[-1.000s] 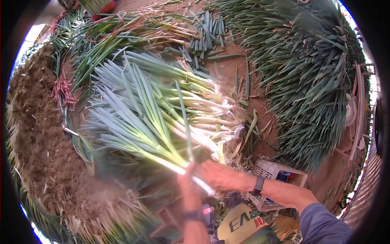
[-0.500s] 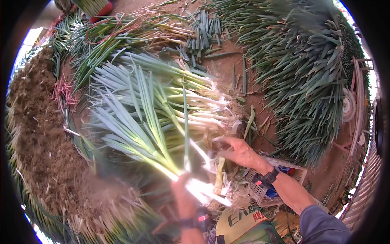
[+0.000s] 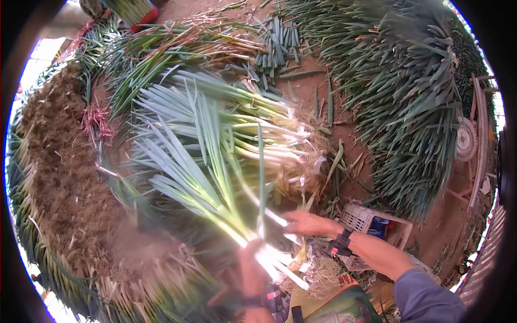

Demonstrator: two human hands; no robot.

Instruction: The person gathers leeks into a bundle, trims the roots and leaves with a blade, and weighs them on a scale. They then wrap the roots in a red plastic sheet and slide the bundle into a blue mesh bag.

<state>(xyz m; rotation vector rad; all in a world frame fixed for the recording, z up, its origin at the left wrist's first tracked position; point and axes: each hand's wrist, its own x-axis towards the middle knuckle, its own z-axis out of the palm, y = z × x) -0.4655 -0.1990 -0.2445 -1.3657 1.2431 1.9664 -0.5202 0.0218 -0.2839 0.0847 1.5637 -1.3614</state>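
Left hand point(image 3: 253, 264): While its outline was blurred, it was closed around the pale stems of a bunch point(image 3: 225, 216) in the near middle.
Right hand point(image 3: 308, 224): Its fingers were bent shut on a pale stalk point(image 3: 273, 216), just right of the bunch; the fingertips were partly hidden.
Bunch: It lay aslant, leaves fanned out far and left, white ends pointing near and right past the left hand.
Roots: A pale, stringy tuft point(image 3: 326, 274) hung at the near right end of the white stems, beneath the right hand.
Pile: On the far side of both hands, more onions point(image 3: 274, 134) lay with leaves to the left and white stems to the right.
Right side: A tall stack point(image 3: 398, 102) of green leaves stood beyond a strip of brown ground point(image 3: 343, 141), with a white disc point(image 3: 466, 141) at its right edge.
Crate point(image 3: 353, 217): It sat near the right wrist, a blue item point(image 3: 378, 226) inside.
Left side: A brown, rooty heap point(image 3: 70, 183) filled the ground, with red ties point(image 3: 97, 121) at its far right.
Far middle: Cut leaves point(image 3: 277, 46) lay in a loose patch.
Wrists: A dark watch point(image 3: 342, 242) circled the right one.
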